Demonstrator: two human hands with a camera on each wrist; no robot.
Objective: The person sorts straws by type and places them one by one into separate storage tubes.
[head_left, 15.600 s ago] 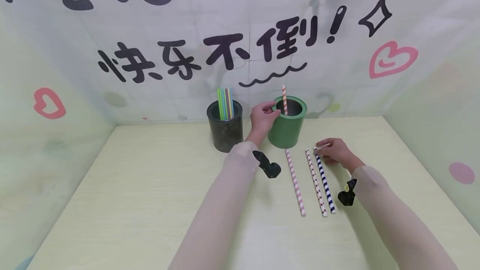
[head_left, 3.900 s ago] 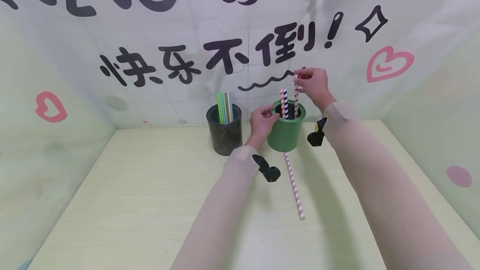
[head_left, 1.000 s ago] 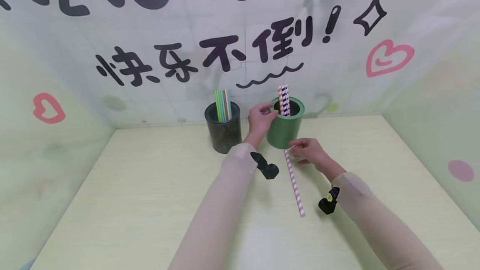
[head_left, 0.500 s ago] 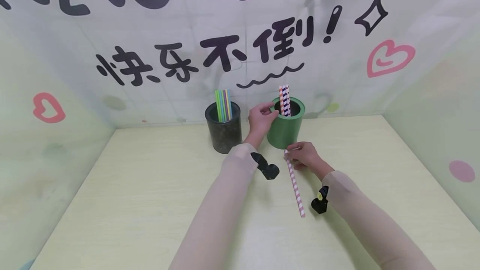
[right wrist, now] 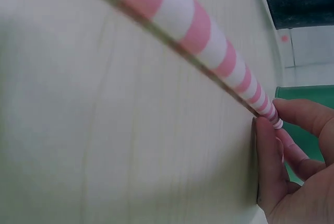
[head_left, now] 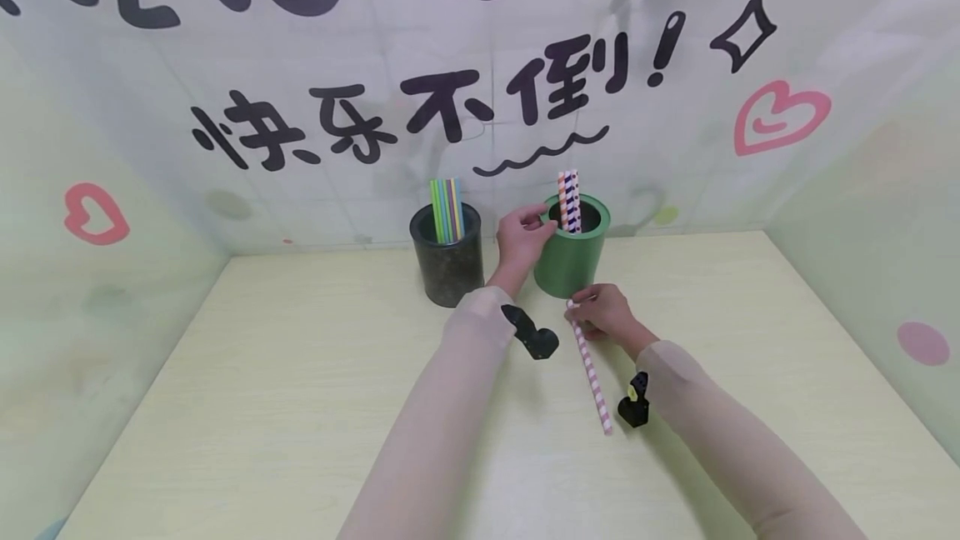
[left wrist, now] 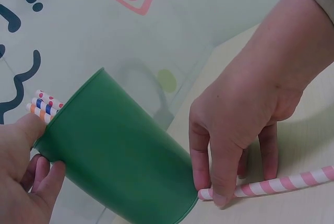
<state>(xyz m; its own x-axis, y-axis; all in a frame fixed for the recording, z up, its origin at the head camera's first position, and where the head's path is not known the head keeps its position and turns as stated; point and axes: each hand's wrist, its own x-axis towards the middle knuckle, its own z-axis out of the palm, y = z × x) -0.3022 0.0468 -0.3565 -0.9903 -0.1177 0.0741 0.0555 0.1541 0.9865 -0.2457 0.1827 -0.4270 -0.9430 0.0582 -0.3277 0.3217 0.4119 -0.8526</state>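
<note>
My left hand (head_left: 521, 238) grips the rim of a green cup (head_left: 568, 265), thumb and fingers at its left edge. Three paper straws (head_left: 569, 202) stand in that cup: orange-striped, navy-striped and red-dotted, as the left wrist view shows. In front of the cup a pink-and-white striped straw (head_left: 592, 377) lies on the table. My right hand (head_left: 606, 312) pinches this straw at its far end, close to the cup's base. In the right wrist view, thumb and fingers (right wrist: 269, 156) meet on either side of the straw's tip.
To the left of the green cup stands a black cup (head_left: 450, 269) with several plain coloured straws (head_left: 447, 211) in it. Behind both cups rises a printed wall sheet (head_left: 300, 48); side walls flank the pale wooden table (head_left: 285, 390).
Earlier, the navy-striped and dotted straws went from the table into the green cup. In the last second my right hand has closed on the pink-striped straw's far end; my left hand stays put.
</note>
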